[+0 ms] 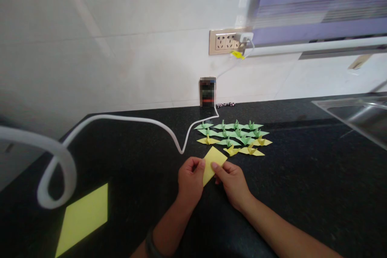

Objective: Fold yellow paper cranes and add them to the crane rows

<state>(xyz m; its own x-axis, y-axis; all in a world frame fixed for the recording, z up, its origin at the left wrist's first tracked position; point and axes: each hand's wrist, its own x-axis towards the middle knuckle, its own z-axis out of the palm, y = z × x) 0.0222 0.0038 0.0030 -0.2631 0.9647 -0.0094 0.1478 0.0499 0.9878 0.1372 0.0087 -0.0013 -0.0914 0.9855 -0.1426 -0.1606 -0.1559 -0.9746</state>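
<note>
My left hand (190, 179) and my right hand (231, 183) both pinch a folded yellow paper sheet (213, 162) just above a black countertop (136, 169). The left hand's fingers curl on the sheet's left edge; the right thumb and fingers press its lower right edge. Beyond the hands lie several folded paper cranes (234, 137), green and yellow, set out in rows.
A flat yellow paper square (83, 217) lies at the near left. A white cable (121, 123) loops across the counter to a small dark device (207, 92) against the wall, below a wall socket (225, 41). A steel sink (359, 115) sits at the right.
</note>
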